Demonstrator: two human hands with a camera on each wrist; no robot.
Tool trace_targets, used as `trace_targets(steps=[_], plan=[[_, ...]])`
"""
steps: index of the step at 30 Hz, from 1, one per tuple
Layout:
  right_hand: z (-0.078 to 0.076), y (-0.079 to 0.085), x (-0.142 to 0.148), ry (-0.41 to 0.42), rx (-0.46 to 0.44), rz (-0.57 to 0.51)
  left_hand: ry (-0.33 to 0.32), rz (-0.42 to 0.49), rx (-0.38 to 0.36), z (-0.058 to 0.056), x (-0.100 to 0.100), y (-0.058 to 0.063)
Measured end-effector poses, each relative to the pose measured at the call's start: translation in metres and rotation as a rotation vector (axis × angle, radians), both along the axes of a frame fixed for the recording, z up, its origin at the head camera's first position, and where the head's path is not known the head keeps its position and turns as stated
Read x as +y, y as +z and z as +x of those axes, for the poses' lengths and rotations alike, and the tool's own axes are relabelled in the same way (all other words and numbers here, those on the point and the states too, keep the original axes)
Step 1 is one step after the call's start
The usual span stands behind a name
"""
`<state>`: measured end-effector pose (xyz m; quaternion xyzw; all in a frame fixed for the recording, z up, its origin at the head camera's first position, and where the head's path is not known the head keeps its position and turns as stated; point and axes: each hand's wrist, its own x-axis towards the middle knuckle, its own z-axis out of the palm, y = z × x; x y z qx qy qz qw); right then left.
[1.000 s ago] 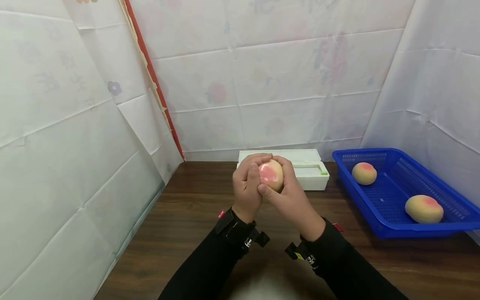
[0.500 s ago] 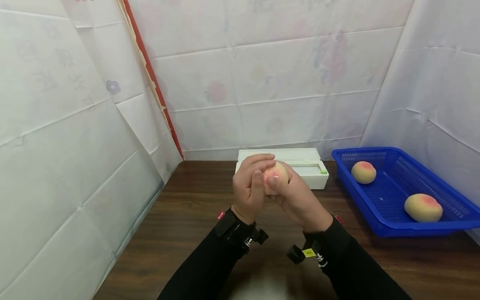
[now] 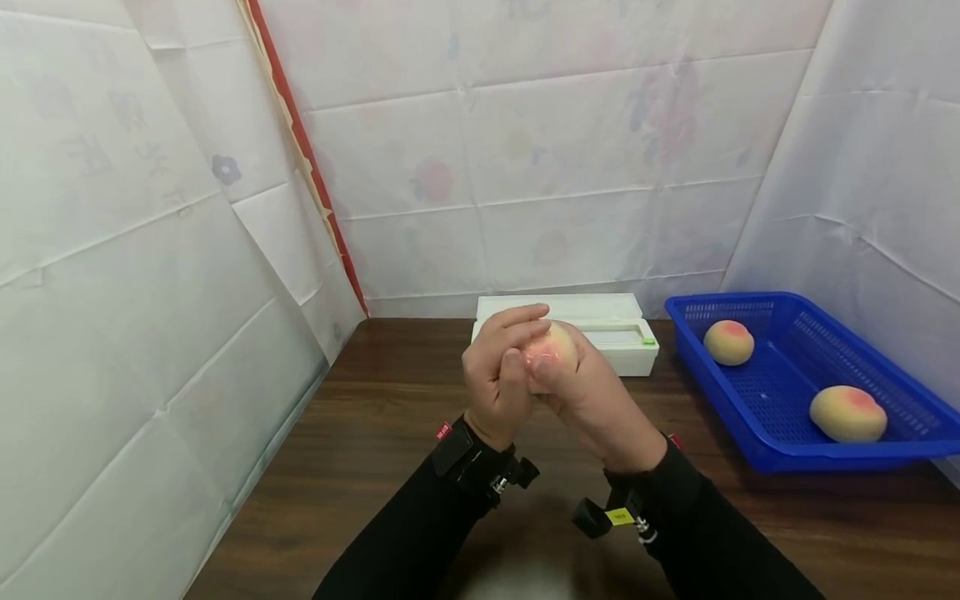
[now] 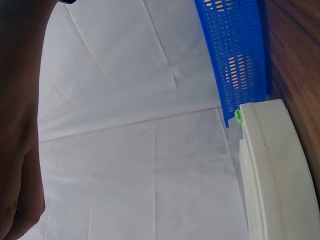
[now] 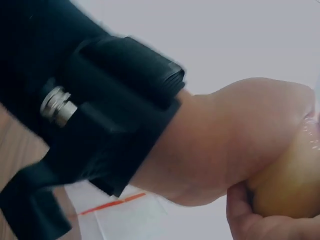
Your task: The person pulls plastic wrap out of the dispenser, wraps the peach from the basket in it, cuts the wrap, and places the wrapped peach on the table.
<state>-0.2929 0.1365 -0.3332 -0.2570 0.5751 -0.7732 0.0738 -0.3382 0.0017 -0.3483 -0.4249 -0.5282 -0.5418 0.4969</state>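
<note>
Both hands cup one peach [image 3: 558, 337] above the table, in the middle of the head view. Its pink and cream skin has a glossy, film-like shine. My left hand [image 3: 497, 375] wraps its left side, fingers curled over the top. From the right, my right hand [image 3: 603, 408] holds it with the thumb laid over the near face. The right wrist view shows the peach [image 5: 287, 192] yellow and shiny between skin and fingers, beside the strapped left wrist [image 5: 175, 150]. The peach's underside is hidden by the hands.
Behind the hands stands a long white box [image 3: 633, 360] with a raised lid and a small green piece [image 3: 648, 341]. To the right, a blue plastic basket [image 3: 787, 367] holds two peaches [image 3: 728, 342]. White patterned sheets [image 3: 547, 167] wall in the dark wooden table [image 3: 360, 433].
Over the last second my right hand has turned, its thumb shifting up over the peach's near face. The left hand stays nearly in place; both keep hold of the peach.
</note>
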Motion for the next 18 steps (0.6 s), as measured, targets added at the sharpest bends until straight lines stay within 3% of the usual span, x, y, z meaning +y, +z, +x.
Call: trace_targets(steps=[4, 8, 14, 18], plan=[[0.002, 0.005, 0.006, -0.043, -0.024, -0.022, -0.032, -0.039, -0.115, 0.003, 0.002, 0.002], [-0.001, 0.004, 0.008, -0.017, 0.000, -0.051, -0.075, -0.034, -0.228, 0.009, 0.005, 0.001], [-0.007, -0.001, 0.000, 0.103, 0.047, -0.020, -0.081, 0.059, -0.201, 0.010, 0.000, 0.005], [-0.008, -0.001, 0.004, 0.121, 0.046, 0.043, -0.074, 0.063, -0.176, 0.007, -0.007, 0.011]])
